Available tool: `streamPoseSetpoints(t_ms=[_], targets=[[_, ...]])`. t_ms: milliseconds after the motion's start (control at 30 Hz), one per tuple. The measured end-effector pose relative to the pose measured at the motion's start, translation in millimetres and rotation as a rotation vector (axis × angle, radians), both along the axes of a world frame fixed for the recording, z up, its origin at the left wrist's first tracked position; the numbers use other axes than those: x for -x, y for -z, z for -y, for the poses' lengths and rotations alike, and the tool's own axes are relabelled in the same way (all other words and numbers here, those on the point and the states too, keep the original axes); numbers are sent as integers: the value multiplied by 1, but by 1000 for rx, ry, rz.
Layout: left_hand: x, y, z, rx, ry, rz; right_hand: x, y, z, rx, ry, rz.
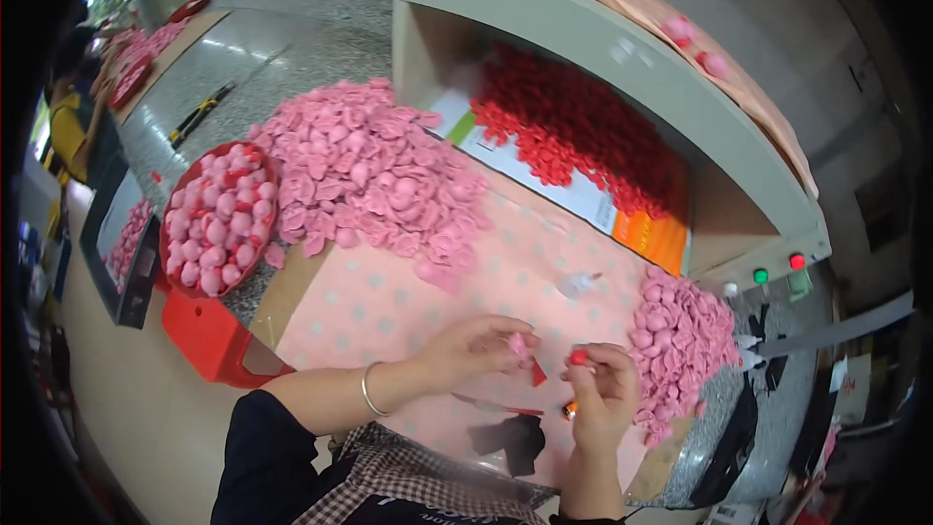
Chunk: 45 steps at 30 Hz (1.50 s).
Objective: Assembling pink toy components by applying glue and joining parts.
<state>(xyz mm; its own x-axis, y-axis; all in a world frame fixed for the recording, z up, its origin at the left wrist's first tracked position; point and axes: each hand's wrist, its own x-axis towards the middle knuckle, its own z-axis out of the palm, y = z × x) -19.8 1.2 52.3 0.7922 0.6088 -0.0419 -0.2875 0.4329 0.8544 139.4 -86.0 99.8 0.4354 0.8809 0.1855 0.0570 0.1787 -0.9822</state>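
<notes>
1. Lower centre, our left hand (474,346) pinches a pink piece (518,343) in its fingers; our right hand (604,394) pinches a red piece (578,357).
2. Either could drop if our grip slackens.
3. Mid-frame, dotted cloth (379,297) gives room; sweeping right could scatter the pink heap (675,350).
4. Upper right, the grey box (583,27) bounds us.

Left head-worn fisheye: looks down, forward across worktable (292,29); hands (474,346) close.

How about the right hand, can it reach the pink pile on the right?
Probably yes: the right hand is just left of the pink pile, and I see nothing blocking it. It's holding a small red piece, though, so it might need to put that down first.
</notes>
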Motion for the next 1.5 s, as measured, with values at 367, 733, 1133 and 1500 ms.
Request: streamPoseSetpoints(t_ms=[367,733,1133,1500], targets=[[-65,15,0,-35,-98,14,-47,36,-11,84,-122,271],[-94,34,-26,-100,-233,-137,-85,71,-52,88,-256,40],[96,-66,43,-471,-67,-171,107,-20,48,200,-8,13],[150,-99,102,-304,-131,-220,170,-78,89,206,-323,527]])
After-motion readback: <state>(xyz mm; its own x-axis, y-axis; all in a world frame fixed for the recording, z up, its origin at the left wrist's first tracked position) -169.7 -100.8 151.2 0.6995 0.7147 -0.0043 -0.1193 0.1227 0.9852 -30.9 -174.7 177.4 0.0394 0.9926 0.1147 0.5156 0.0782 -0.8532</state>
